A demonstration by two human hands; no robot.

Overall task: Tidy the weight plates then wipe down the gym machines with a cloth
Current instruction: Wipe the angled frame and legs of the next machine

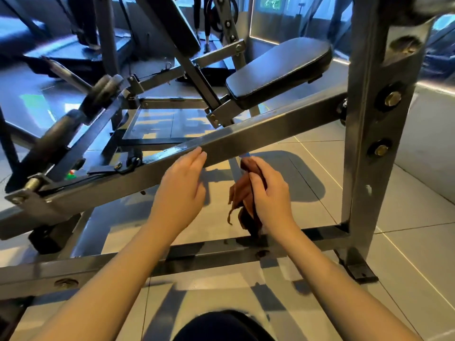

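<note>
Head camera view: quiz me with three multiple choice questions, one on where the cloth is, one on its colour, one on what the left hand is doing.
1. Where is the cloth?
A. On the seat pad.
B. In the right hand, below the slanted bar.
C. On the floor.
2. What colour is the cloth?
A. Blue.
B. White.
C. Reddish brown.
3. What is the left hand doing?
A. Fingers straight, tips at the slanted bar.
B. Gripping the cloth.
C. Lifting a weight plate.
Answers: 1 B, fingers curl round it under the bar; 2 C, its folds look rust brown; 3 A, it holds nothing.
</note>
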